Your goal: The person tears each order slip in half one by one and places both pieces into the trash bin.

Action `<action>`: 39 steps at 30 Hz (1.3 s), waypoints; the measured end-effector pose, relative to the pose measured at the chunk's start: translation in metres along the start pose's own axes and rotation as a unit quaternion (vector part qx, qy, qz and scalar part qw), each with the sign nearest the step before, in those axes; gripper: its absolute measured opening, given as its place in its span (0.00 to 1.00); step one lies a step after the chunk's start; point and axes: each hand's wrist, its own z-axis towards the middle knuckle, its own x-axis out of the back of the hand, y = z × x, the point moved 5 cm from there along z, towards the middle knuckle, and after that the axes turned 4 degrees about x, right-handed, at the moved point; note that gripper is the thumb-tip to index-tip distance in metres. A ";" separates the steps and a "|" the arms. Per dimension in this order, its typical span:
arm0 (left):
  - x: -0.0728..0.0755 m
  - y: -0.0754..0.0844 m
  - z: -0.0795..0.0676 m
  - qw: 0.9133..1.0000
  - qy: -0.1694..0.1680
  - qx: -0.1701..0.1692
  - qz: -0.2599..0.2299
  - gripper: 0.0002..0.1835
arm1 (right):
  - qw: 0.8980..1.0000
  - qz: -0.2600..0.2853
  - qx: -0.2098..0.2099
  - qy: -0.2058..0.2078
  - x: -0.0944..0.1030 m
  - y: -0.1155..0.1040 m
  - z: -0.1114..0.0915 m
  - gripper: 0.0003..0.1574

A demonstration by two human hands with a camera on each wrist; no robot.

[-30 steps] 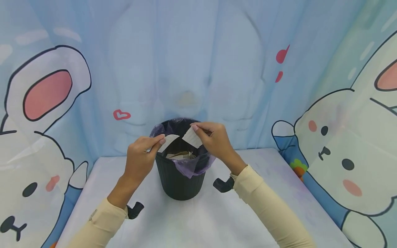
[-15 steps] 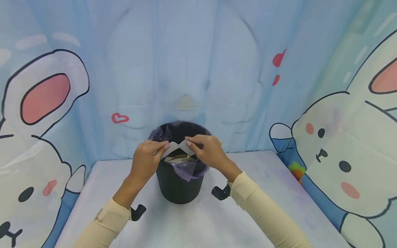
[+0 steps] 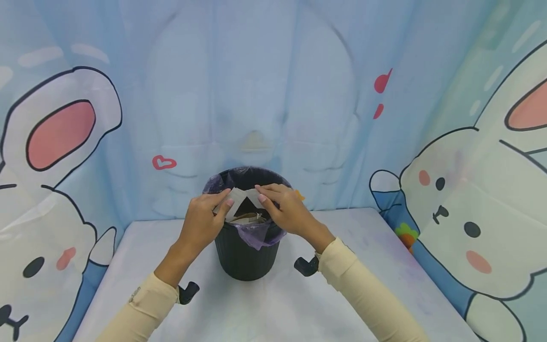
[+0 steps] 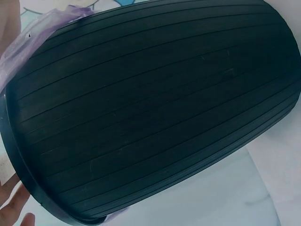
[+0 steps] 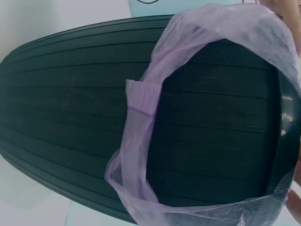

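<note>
A black ribbed bin (image 3: 247, 259) with a purple plastic liner (image 3: 255, 236) stands upright, pale scraps (image 3: 248, 219) inside. Over its mouth my left hand (image 3: 201, 217) pinches one white paper piece (image 3: 232, 203) between thumb and fingers. My right hand (image 3: 285, 207) pinches another paper piece (image 3: 252, 195). The pieces meet at their upper corners, with a dark triangular gap below. In the left wrist view, fingers (image 4: 18, 205) and a bit of paper (image 4: 5, 169) show at the bin's rim. The right wrist view has the liner (image 5: 141, 101) folded over the bin's side, fingers (image 5: 295, 205) at the edge.
The bin stands on a white-covered table (image 3: 333, 285) against a blue curtain (image 3: 252, 95). Printed rabbits (image 3: 483, 213) fill both side curtains. A dark wrist-camera mount juts from each cuff, close to the bin.
Both hands have moved inward and the right one has come down. The two paper pieces, apart a second ago, now meet at the top. The bin has stayed put.
</note>
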 end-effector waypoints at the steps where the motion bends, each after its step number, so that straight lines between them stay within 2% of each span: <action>1: 0.000 0.000 0.000 1.000 -0.001 0.001 0.001 0.20 | 1.000 -0.005 0.006 0.006 0.000 0.000 0.000 0.21; 5: 0.001 0.001 0.000 1.000 -0.002 -0.001 0.005 0.18 | 0.999 -0.014 0.024 0.034 0.001 -0.001 0.002 0.17; 10: 0.002 0.005 -0.002 1.000 0.002 -0.011 0.010 0.16 | 0.999 -0.002 0.026 0.047 -0.001 -0.003 0.004 0.12; 17: 0.007 0.005 -0.008 1.000 0.000 -0.019 0.012 0.16 | 0.998 0.012 0.017 0.053 -0.002 -0.005 0.005 0.12; 26: 0.021 0.003 -0.018 0.998 0.030 -0.047 0.025 0.13 | 0.997 0.009 0.015 0.071 0.002 -0.003 0.006 0.11; 33: 0.034 -0.001 -0.027 0.999 -0.001 -0.021 0.037 0.18 | 0.998 0.008 -0.011 0.059 0.004 0.000 0.004 0.20; 39: 0.051 -0.017 -0.050 0.998 -0.007 0.004 0.062 0.21 | 0.995 -0.007 -0.004 0.103 0.022 0.009 -0.014 0.18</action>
